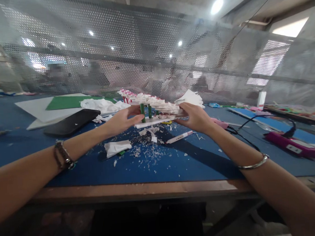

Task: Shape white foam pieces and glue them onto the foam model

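Left hand (pixel 125 119) and right hand (pixel 194 116) pinch opposite ends of the white craft model (pixel 162 106), centre of frame. I judge it light, fragile; grip its base (pixel 150 123), sparing the layered top (pixel 144 98).

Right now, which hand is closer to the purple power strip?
Right. The right hand holds the right side of the white-topped model, left of the purple power strip. The left hand is at the model's left side, farther away.
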The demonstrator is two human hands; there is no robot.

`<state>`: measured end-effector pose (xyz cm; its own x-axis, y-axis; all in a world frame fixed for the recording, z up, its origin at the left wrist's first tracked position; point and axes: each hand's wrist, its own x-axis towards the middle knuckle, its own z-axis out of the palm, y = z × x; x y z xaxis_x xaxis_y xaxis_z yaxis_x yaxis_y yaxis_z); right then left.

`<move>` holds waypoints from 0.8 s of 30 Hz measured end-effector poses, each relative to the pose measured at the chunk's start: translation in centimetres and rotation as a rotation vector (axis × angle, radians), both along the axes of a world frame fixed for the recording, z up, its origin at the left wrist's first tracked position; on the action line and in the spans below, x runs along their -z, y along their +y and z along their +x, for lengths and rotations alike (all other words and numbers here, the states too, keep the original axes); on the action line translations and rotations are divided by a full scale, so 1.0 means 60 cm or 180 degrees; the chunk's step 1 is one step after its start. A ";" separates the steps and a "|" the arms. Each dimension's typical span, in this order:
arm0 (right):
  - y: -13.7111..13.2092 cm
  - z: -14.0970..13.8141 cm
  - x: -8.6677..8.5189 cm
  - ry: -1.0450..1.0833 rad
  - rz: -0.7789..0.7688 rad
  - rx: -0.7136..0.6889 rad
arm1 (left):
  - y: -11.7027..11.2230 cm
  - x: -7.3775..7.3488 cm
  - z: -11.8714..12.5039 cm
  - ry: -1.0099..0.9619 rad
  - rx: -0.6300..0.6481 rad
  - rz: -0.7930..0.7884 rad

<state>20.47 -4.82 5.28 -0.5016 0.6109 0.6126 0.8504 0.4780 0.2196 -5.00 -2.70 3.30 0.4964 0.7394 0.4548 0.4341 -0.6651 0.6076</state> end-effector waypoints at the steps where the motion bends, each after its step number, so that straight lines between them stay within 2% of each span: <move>1: 0.000 0.000 0.000 -0.0024 0.0023 -0.0007 | 0.001 0.001 0.000 0.0015 -0.0086 0.0021; 5: 0.000 0.001 0.001 -0.0109 0.0071 -0.0063 | 0.001 0.002 0.001 -0.0076 -0.0319 -0.0050; 11: -0.005 0.000 0.002 -0.0082 0.0029 -0.0123 | 0.009 0.004 0.004 -0.0550 -0.0087 -0.0176; 24: 0.001 -0.002 0.007 0.0111 -0.0100 -0.0482 | 0.001 0.003 0.000 -0.0549 0.0002 0.0439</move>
